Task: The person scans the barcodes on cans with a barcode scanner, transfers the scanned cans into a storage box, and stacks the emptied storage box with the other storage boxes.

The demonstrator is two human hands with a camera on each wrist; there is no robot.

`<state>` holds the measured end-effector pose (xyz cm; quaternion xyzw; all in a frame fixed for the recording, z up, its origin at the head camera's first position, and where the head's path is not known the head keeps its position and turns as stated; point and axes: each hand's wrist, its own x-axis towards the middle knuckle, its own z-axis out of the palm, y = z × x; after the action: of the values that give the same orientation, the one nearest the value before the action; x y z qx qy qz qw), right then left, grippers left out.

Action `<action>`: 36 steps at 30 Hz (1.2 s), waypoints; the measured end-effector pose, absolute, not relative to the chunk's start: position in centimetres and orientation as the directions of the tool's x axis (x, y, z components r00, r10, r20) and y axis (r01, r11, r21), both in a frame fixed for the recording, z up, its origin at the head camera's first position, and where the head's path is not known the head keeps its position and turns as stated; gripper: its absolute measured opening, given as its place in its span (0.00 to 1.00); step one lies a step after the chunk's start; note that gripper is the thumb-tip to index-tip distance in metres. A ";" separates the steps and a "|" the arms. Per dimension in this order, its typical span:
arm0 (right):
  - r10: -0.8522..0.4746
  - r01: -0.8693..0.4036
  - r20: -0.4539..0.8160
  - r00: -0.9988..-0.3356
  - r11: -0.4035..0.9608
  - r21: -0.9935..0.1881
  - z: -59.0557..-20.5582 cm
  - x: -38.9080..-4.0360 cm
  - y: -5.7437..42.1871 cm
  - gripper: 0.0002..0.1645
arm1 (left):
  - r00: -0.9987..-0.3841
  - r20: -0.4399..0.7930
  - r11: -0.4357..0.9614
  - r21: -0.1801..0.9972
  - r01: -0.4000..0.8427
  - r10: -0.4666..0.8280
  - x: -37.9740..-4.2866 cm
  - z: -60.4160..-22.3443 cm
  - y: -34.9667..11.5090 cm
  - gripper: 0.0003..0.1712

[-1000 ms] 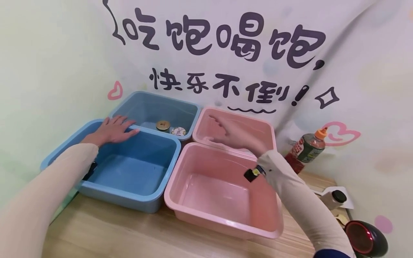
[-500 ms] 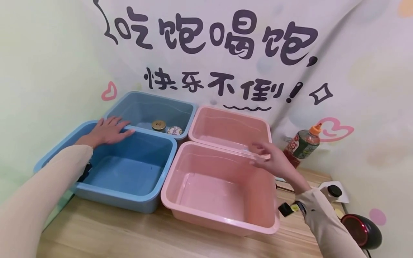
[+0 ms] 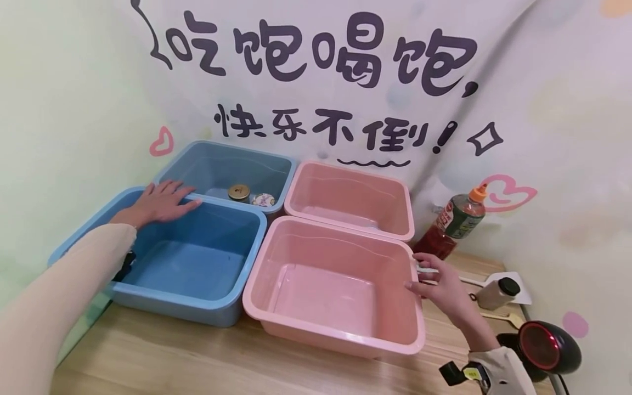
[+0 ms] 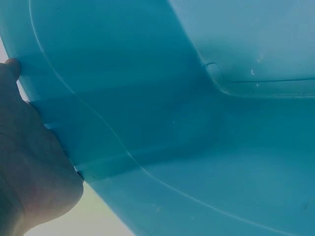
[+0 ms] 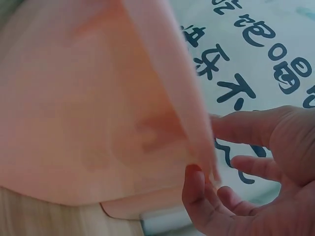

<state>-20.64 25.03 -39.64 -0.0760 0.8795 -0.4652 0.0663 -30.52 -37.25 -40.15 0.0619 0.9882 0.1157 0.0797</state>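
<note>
In the head view my left hand (image 3: 160, 203) rests on the back rim of the front blue plastic tub (image 3: 217, 303), fingers spread and straight. The left wrist view has this hand (image 4: 37, 157) along the tub's edge, beside its smooth inner wall (image 4: 147, 118). My right hand (image 3: 446, 285) is at the right rim of the front pink plastic tub (image 3: 340, 339). In the right wrist view the curled fingers and thumb of this hand (image 5: 261, 182) straddle the pink rim (image 5: 172, 64).
Behind stand another blue tub (image 3: 247, 151), holding a gold-lidded jar (image 3: 239, 192) and a round patterned lid (image 3: 263, 199), and a second pink tub (image 3: 355, 171). At right are a sauce bottle (image 3: 456, 219), a black-capped shaker (image 3: 498, 292), a wooden spoon (image 3: 513, 320) and a black device (image 3: 550, 348).
My right hand has moved from over the back pink tub to the right and towards me, down to the front pink tub's right rim. The left hand stays on the blue rim.
</note>
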 end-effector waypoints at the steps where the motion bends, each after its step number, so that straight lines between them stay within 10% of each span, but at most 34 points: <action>1: -0.193 -0.049 -0.066 -0.979 0.539 -0.841 -39.8 -20.4 24.9 0.38 | -0.980 -0.143 0.965 0.241 0.103 0.141 -30.6 -40.2 -37.3 0.52; 23: -0.222 -0.011 -0.119 -0.968 0.509 -0.861 -40.9 -20.2 24.7 0.38 | -0.987 0.019 0.949 0.271 0.160 0.161 -29.8 -37.7 -34.9 0.47; 36: -0.204 0.013 -0.144 -0.968 0.533 -0.846 -40.4 -19.8 26.4 0.39 | -0.973 0.086 0.750 0.623 0.222 0.216 -26.9 -33.7 -24.3 0.29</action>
<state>-19.79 26.40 -40.45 -0.0550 0.8681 -0.4801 0.1134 -26.93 -24.31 -33.67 0.1171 0.9354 0.3335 -0.0043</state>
